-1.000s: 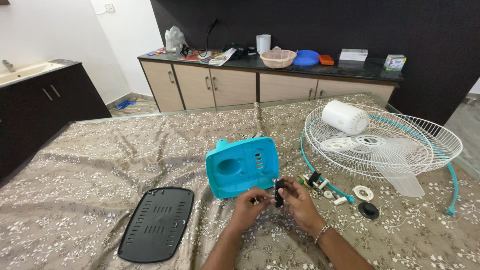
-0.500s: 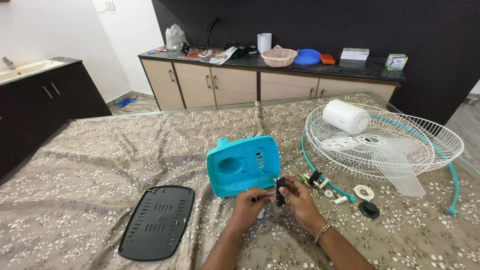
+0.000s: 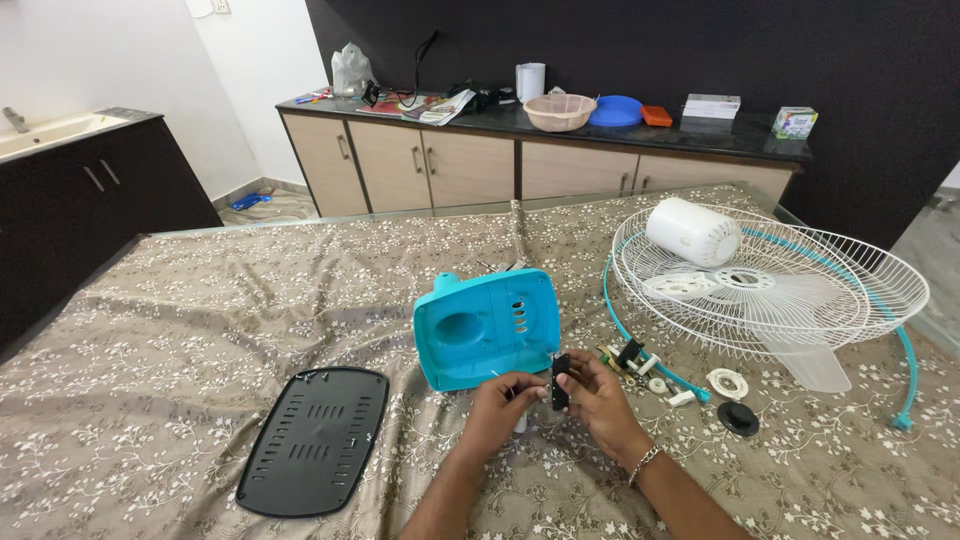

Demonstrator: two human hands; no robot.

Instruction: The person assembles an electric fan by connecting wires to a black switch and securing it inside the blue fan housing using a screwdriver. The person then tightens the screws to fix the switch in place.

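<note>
Turquoise housing (image 3: 487, 327), black vented plate (image 3: 314, 439), white grille (image 3: 800, 290), floral brown cloth (image 3: 200, 320).

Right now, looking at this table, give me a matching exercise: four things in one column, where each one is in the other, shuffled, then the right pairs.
Things:
1. black part
2. teal housing
3. black plate
4. white motor cover

Places:
A. flat on the cloth, left of the hands
B. on the wire fan guard
C. held between left hand and right hand
D. just beyond the hands

Pairs: 1-C, 2-D, 3-A, 4-B
</note>
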